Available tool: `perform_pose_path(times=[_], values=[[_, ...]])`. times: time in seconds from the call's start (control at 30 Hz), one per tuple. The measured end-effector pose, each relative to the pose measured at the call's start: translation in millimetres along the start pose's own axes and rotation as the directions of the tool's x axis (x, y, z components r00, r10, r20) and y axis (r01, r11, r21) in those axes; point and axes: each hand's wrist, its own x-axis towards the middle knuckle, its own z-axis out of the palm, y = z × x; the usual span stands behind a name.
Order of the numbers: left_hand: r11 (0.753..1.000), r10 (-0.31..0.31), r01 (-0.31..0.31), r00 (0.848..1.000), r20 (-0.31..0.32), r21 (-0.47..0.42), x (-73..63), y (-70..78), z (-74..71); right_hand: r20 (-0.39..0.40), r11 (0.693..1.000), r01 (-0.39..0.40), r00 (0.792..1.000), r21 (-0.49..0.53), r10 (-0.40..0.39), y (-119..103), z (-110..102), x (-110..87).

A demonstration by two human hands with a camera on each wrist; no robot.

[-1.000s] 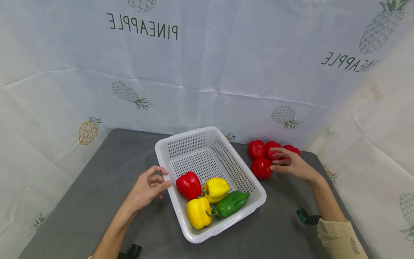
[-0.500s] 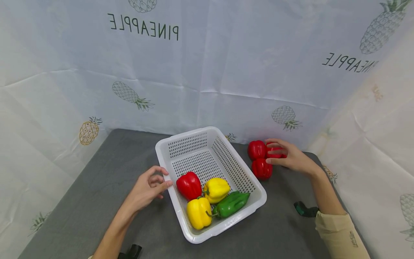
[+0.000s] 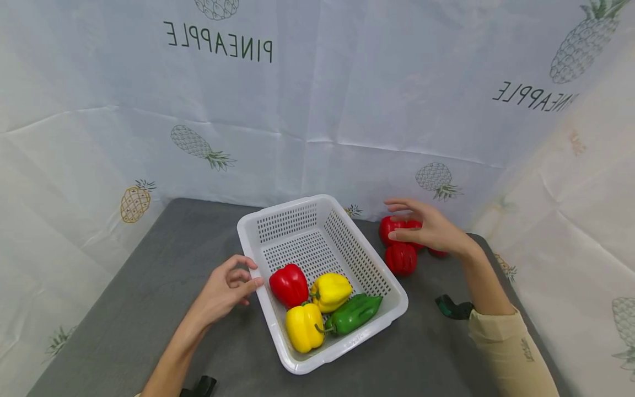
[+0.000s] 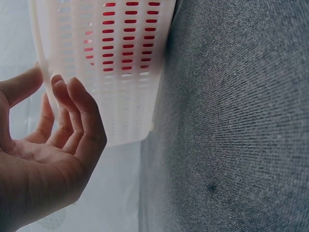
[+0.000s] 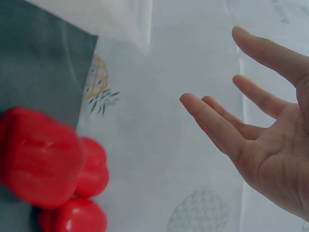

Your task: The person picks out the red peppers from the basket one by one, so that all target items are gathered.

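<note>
A white perforated basket stands on the grey table. My left hand pinches its left rim; in the left wrist view the thumb and curled fingers lie on either side of that rim. My right hand hovers with spread fingers, holding nothing, above a cluster of several red bell peppers right of the basket. In the right wrist view, the red bell peppers are apart from the hand. The hand partly hides the back ones in the head view.
Inside the basket's near half lie a red bell pepper, two yellow bell peppers and a long green pepper. A pineapple-print cloth hangs behind the grey table and along its sides.
My right hand has moved left and a little up over the red bell peppers, uncovering part of one at the right. The left hand and basket have stayed in place.
</note>
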Motion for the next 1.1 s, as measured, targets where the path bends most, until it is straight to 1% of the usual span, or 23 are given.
perform_pose_path(times=[0.13,0.3,0.4,0.57,0.73,0.93,1.1], values=[[1.0,-0.001,0.001,1.0,0.001,0.001,0.0,0.0,-0.2,0.014,0.999,0.034,0.999,-0.004,-0.034,-16,5,8.9],[1.0,-0.005,0.005,1.0,0.002,-0.004,-0.4,-0.5,-0.3,0.061,0.997,0.071,0.995,0.044,-0.073,-36,16,21.1],[1.0,-0.004,0.004,1.0,0.004,-0.005,-0.4,-0.8,-0.3,0.089,0.995,0.074,0.993,0.063,-0.08,-46,24,27.0],[1.0,-0.001,0.001,1.0,0.002,-0.003,-0.5,-0.5,-0.1,0.146,0.989,0.088,0.984,0.119,-0.105,-55,37,38.8],[1.0,-0.006,0.006,1.0,0.0,0.001,-1.0,-0.4,0.0,0.198,0.987,0.097,0.973,0.127,-0.121,-61,51,50.8],[1.0,0.006,-0.006,1.0,0.005,-0.004,-0.8,-0.5,-0.2,0.275,0.987,0.117,0.951,0.11,-0.143,-71,71,63.4],[1.0,0.026,-0.026,1.0,0.009,-0.011,-0.2,-1.3,-0.6,0.349,0.984,0.117,0.924,0.131,-0.157,-75,88,76.0]])
